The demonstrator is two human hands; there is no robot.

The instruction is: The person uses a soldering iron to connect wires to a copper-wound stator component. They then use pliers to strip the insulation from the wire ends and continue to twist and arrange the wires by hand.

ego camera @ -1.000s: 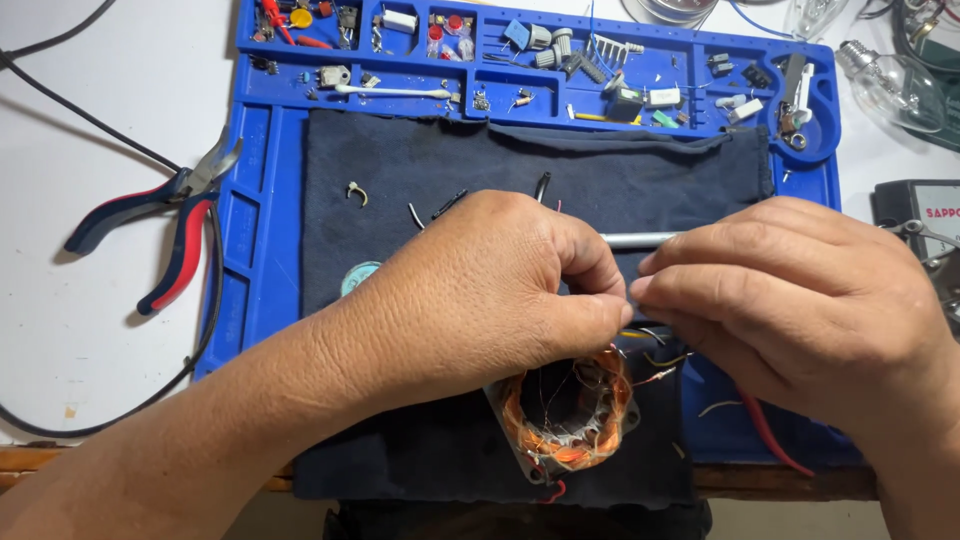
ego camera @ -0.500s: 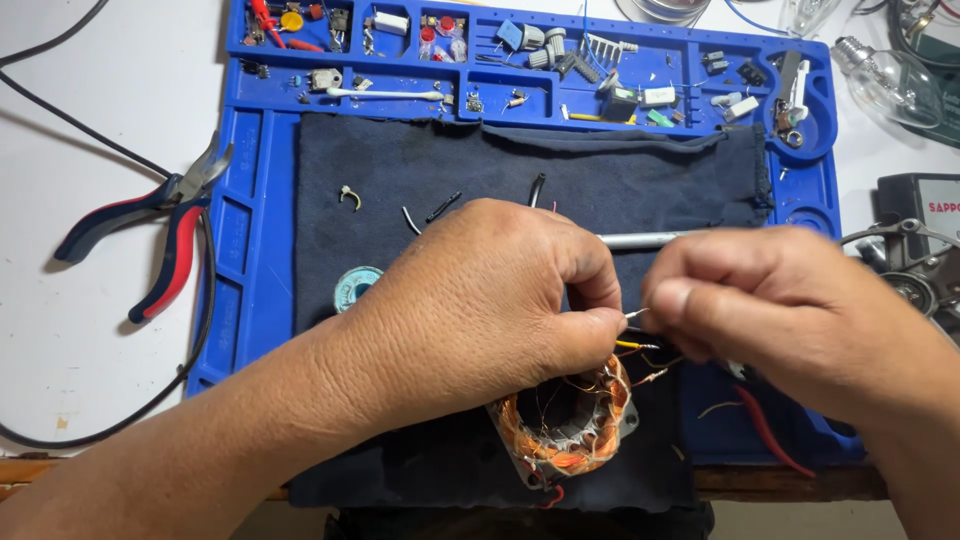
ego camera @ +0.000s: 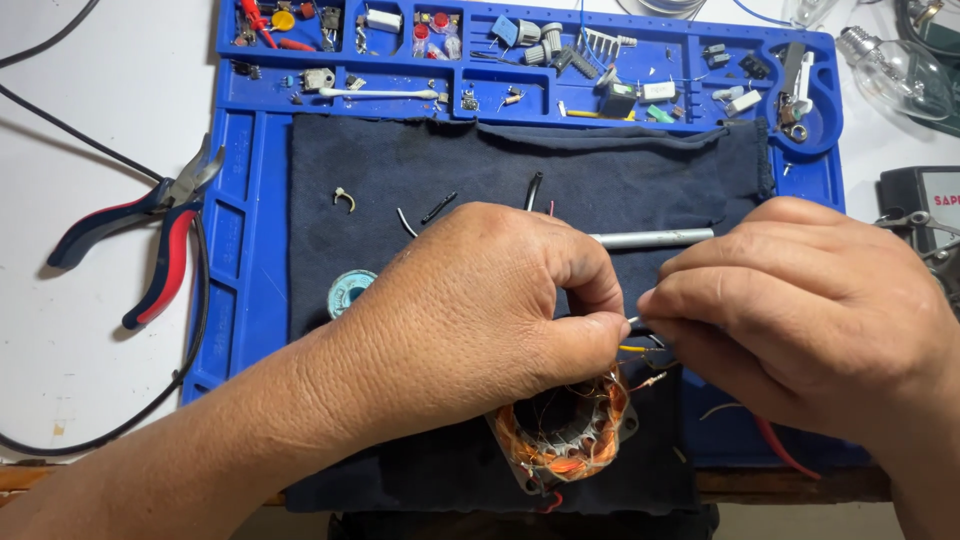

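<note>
A motor stator (ego camera: 565, 435) wound with copper wire lies on a dark cloth (ego camera: 480, 170) near the front edge. My left hand (ego camera: 480, 300) hovers over it, thumb and forefinger pinched on a thin lead wire (ego camera: 636, 320). My right hand (ego camera: 800, 310) meets it from the right, fingertips pinched on the same wire end. Yellow and orange leads (ego camera: 640, 350) run from the stator up to the fingers. A grey metal rod (ego camera: 650, 238) lies on the cloth just behind both hands.
The cloth lies on a blue work mat (ego camera: 240, 200) whose rear compartments hold several small electronic parts. Red-handled pliers (ego camera: 150, 225) and a black cable (ego camera: 60, 110) lie left. A small solder spool (ego camera: 350, 290), wire scraps, a bulb (ego camera: 890, 60) and a device (ego camera: 925, 210) are nearby.
My right hand has shifted slightly right and the pinched wire end now shows between the two hands. The view has moved a little; the stator stays in place.
</note>
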